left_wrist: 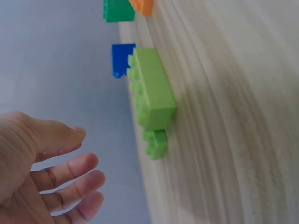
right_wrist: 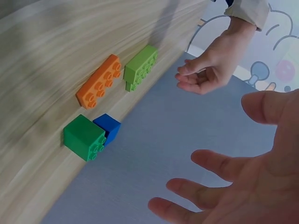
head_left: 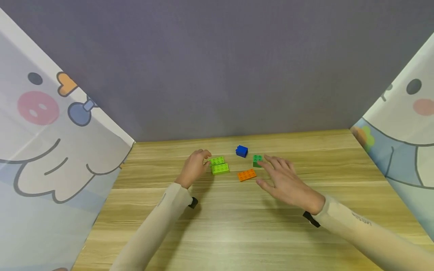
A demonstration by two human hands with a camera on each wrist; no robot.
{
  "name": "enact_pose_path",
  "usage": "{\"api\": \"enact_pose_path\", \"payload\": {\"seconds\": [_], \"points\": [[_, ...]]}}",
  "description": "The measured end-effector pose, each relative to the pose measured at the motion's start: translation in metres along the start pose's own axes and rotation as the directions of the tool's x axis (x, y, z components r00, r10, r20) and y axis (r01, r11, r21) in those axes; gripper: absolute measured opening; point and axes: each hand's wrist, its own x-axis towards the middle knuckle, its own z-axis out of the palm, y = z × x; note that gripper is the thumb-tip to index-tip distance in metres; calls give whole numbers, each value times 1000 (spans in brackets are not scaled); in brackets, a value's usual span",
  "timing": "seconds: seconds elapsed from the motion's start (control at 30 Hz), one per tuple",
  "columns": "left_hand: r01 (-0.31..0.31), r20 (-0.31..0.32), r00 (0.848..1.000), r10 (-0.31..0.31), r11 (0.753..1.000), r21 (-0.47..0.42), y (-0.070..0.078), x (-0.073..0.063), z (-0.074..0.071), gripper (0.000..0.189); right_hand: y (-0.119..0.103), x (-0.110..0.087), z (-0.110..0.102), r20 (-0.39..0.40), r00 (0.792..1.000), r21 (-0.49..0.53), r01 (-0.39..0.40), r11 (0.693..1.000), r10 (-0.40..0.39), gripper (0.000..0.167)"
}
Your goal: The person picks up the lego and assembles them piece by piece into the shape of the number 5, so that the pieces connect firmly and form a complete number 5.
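Observation:
Two lime green toy bricks lie side by side on the table: the nearer brick (head_left: 220,169) and the farther brick (head_left: 218,160). My left hand (head_left: 194,168) hovers just left of them, fingers loosely bent with nothing between them. In the left wrist view the left hand (left_wrist: 56,172) is apart from the nearer lime brick (left_wrist: 156,88). My right hand (head_left: 283,180) is held above the table with fingers spread, holding nothing. Closest to its fingertips are a dark green brick (head_left: 257,159) and a flat orange brick (head_left: 247,174). A blue brick (head_left: 242,151) lies on its side behind them.
The wood-grain table (head_left: 220,226) meets a grey back panel (head_left: 237,75). Side panels with cartoon drawings, left panel (head_left: 40,158) and right panel (head_left: 407,150), stand at both ends.

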Motion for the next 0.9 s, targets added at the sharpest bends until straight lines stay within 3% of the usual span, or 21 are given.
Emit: {"api": "enact_pose_path", "payload": {"seconds": [0.3,0.57,0.9], "points": [[102,62,993,-101,995,-16,-16,13,12,26,3,-2,9,37,998,81,-58,995,56,57],[177,150,974,-169,984,-36,-28,20,21,26,5,-5,15,63,997,101,-38,994,32,55],[157,159,975,-152,987,-21,-29,25,26,25,6,-8,16,78,997,71,-32,997,26,53]]}}
